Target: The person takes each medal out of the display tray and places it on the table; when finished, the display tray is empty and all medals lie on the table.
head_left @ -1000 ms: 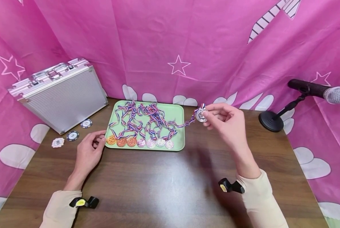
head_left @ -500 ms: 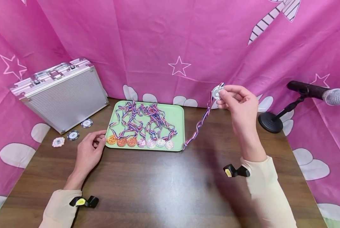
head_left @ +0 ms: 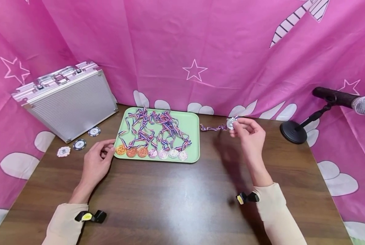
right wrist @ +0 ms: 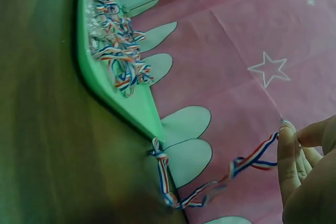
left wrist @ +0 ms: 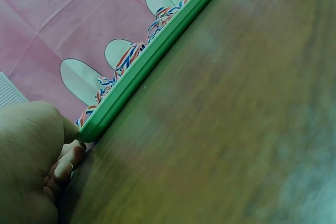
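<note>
In the head view, a silver medal [head_left: 231, 123] is pinched between the thumb and fingers of my right hand [head_left: 249, 134], right of the tray. Its striped red, white and blue ribbon [head_left: 212, 128] trails left toward the tray; the right wrist view shows this ribbon [right wrist: 199, 195] hanging in a loose curve. My left hand [head_left: 98, 160] grips the front left corner of the green tray [head_left: 195, 136]. The left wrist view shows the thumb against the tray's rim [left wrist: 131, 82]. Along the tray's front lie a gold medal [head_left: 120, 150], copper-coloured medals [head_left: 131, 152] and several silver ones [head_left: 163, 154], their ribbons tangled behind.
A silver aluminium case [head_left: 69, 102] stands at the back left, with three poker chips [head_left: 79, 144] before it. At the back right is a microphone [head_left: 344, 98] on a round-based stand [head_left: 293, 132]. A pink curtain [head_left: 164, 44] hangs behind the wooden table [head_left: 158, 204].
My right hand carried the silver medal right and up, its ribbon stretching off the tray, then came lower, the ribbon now slacker. My left hand stayed at the tray corner.
</note>
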Tool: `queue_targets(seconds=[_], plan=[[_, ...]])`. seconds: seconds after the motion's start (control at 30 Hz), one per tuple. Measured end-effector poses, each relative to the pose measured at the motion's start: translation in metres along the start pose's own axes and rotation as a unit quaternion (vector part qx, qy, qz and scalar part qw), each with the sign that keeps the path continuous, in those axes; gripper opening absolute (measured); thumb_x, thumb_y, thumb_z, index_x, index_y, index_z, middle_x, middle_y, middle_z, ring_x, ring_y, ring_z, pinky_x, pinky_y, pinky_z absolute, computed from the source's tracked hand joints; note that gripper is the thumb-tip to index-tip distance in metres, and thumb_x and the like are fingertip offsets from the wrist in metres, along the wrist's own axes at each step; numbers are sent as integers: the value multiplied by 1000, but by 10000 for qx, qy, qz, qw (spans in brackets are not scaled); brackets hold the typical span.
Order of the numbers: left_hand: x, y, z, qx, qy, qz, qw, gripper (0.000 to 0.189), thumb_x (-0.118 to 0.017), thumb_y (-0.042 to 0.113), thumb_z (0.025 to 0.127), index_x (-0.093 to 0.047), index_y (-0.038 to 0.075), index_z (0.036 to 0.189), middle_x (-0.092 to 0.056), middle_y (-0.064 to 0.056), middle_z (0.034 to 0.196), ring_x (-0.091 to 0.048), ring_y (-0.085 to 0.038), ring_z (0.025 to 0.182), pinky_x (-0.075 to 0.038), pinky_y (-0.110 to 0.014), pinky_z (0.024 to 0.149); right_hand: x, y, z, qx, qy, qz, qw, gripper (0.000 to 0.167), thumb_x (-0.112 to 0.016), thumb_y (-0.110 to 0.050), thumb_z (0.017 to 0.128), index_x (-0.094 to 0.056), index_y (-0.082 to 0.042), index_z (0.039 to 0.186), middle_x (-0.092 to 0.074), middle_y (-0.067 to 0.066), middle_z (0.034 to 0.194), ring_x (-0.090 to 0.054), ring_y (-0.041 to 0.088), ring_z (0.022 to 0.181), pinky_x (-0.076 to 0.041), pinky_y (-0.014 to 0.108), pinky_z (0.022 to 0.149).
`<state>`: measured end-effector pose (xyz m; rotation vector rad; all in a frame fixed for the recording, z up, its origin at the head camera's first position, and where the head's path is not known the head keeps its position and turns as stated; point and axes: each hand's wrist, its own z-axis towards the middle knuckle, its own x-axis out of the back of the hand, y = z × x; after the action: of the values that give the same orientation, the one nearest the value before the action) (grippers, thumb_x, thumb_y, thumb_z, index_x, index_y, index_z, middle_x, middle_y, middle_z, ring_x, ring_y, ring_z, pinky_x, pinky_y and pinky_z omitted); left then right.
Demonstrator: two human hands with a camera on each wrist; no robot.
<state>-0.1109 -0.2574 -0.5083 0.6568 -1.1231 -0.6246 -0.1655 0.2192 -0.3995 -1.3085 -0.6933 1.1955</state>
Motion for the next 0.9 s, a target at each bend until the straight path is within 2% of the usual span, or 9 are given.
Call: queue_targets(seconds=[0.1,0.2,0.3,0.53,0.67,0.9], plan=[[3,0,-1,-20,-2,45,10000,28,-70,8,107,-75,0,134,-71,-14,109,-54,1,89,-41,-8,74,4,8,-6,-182,-144,-185,9996,9,-71,14,97,-74,10,104,-76,4,75,-73,12,59,-63,26,60],[5,-1,-2,-25,36,61,10000,28,-70,8,107,-75,0,134,-71,-15,109,-54,1,89,-41,-9,75,4,14,-10,-439,-474,-522,9965,13,-70,13,98,-71,15,112,-77,2,78,-74,11,61,-64,27,63],[4,-1,-2,-42,28,89,9999,28,-70,8,107,-75,0,134,-71,-15,109,-54,1,89,-41,-8,74,6,27,-16,-850,-724,-841,9902,18,-70,13,99,-68,18,116,-77,1,79,-74,10,63,-64,26,64],[-1,-2,0,-47,-16,91,9999,28,-70,9,107,-75,1,134,-71,-14,108,-54,1,89,-41,-8,74,16,67,-41,-1593,-923,-1379,9732,18,-72,12,99,-70,20,115,-75,5,78,-72,9,61,-63,24,61],[-1,-1,0,-51,-25,80,10000,28,-69,9,107,-75,1,134,-72,-14,109,-55,1,89,-41,-8,74,19,75,-50,-1690,-1037,-1545,9679,17,-74,11,98,-71,21,113,-76,9,79,-72,9,60,-62,24,60],[-1,0,0,-3,-50,65,10000,29,-69,9,108,-75,1,135,-71,-14,109,-54,1,90,-41,-8,74,18,76,-51,-1481,-1368,-1838,9621,16,-76,10,97,-72,19,110,-78,19,85,-72,9,59,-63,26,60]])
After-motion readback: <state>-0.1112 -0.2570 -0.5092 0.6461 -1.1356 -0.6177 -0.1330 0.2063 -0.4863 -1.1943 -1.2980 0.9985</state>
